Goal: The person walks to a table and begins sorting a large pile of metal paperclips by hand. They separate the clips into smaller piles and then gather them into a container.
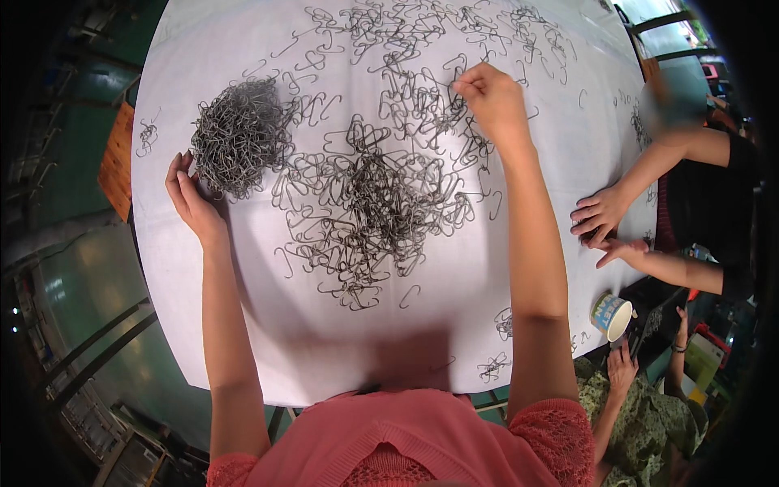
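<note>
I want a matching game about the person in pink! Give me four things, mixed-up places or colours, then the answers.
Things:
1. Left hand
2. Right hand
3. Cup
4. Top

Places or colours:
A. Near the right edge of the table
B. Pink
C. Beside the dense, round heap
D. Among the spread-out hooks

Answers: 1-C, 2-D, 3-A, 4-B
</note>
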Demonstrator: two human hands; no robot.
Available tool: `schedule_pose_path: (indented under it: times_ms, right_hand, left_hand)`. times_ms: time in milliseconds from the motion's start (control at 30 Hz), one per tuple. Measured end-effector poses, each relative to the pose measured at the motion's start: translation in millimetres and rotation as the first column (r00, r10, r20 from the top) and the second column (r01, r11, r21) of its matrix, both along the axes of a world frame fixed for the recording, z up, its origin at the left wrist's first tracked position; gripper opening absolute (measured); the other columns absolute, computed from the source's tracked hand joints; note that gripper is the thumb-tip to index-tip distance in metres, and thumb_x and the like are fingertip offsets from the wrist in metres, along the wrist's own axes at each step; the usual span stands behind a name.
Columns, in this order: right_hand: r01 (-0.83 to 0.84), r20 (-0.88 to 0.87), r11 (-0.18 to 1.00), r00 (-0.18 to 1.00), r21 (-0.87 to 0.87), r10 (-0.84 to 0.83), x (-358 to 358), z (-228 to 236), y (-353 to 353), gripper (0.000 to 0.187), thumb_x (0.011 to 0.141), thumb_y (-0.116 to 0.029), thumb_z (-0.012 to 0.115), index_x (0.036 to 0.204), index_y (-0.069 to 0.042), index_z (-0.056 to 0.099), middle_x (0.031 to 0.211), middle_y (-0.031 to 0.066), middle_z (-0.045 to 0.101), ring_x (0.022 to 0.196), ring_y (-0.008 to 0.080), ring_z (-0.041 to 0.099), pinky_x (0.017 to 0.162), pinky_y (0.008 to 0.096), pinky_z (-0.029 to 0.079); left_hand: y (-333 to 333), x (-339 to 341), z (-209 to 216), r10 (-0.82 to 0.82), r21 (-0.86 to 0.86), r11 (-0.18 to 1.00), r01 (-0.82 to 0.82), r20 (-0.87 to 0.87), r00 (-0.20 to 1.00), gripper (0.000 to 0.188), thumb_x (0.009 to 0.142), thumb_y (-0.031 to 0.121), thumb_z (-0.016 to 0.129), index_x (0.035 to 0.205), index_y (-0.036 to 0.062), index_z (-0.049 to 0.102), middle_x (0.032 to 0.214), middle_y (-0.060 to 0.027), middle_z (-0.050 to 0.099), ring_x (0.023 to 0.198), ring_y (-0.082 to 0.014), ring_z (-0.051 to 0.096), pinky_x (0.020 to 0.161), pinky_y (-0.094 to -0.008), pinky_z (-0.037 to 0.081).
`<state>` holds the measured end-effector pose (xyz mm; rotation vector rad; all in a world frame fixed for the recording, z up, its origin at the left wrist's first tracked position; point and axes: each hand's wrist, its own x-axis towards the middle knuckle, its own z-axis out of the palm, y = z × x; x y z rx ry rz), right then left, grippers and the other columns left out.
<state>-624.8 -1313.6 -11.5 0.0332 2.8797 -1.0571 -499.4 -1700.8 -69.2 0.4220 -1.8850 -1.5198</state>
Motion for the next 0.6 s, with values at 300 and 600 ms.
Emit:
schedule_pose_path:
  times_ms: [300, 600]
  right_hand:
    - [0.154, 0.066, 0.722, 0.987, -0.674, -0.149, 50.1, 16.1, 32.7, 0.016, 0.081, -0.008, 0.067, 0.094, 0.001, 0.065, 0.084, 0.0083, 0.067, 0.069, 0.0121, 0.064, 0.056, 0.0217, 0.048]
    - [0.532, 0.12, 0.767, 0.841, -0.359, -0.528, 285.8, 14.6, 160.6, 0.013, 0.083, -0.015, 0.067, 0.089, -0.004, 0.065, 0.074, -0.0004, 0.062, 0.061, 0.0068, 0.058, 0.045, 0.0199, 0.04]
  left_hand:
    - [-5.0, -6.1, -7.6, -0.007, 0.037, 0.999, 0.007, 0.005, 1.0, 0.034, 0.099, 0.023, 0.037, 0.124, 0.0015, 0.047, 0.118, -0.0118, 0.055, 0.109, -0.0173, 0.049, 0.092, -0.0299, 0.036]
    - [-6.7, -5.3, -5.6, 0.047, 0.027, 0.998, -0.048, 0.041, 0.998, 0.035, 0.096, 0.023, 0.043, 0.117, -0.0034, 0.052, 0.116, -0.0158, 0.054, 0.103, -0.0244, 0.054, 0.088, -0.0353, 0.045]
